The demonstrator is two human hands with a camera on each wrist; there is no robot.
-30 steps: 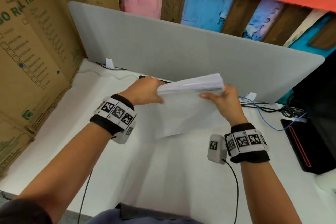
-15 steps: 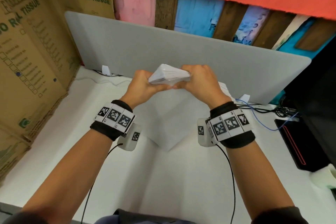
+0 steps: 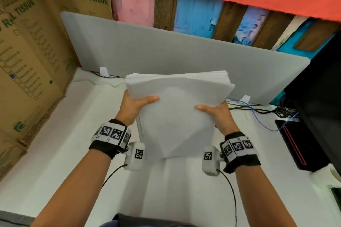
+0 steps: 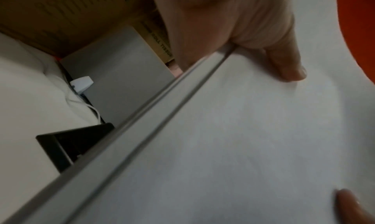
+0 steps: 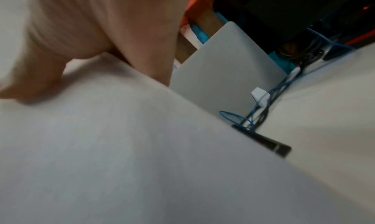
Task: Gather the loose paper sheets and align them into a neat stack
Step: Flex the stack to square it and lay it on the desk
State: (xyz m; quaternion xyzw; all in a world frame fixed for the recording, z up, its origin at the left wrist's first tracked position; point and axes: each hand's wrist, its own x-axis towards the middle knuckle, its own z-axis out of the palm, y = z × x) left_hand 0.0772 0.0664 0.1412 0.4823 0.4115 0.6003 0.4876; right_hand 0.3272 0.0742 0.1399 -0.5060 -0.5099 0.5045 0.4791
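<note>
Dozens of sheets, seemingly, are held as one thick paper stack (image 3: 177,114) above the white bench (image 3: 55,153), gripped at its side edges by the left hand (image 3: 135,106) and right hand (image 3: 216,114), thumbs on top; it's probably floppy, slippery and fairly heavy, so opposite edges are best pinched.

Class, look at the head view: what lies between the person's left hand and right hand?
The paper stack lies between them: the left hand grips its left edge and the right hand its right, thumbs on top. The head view shows this.
</note>
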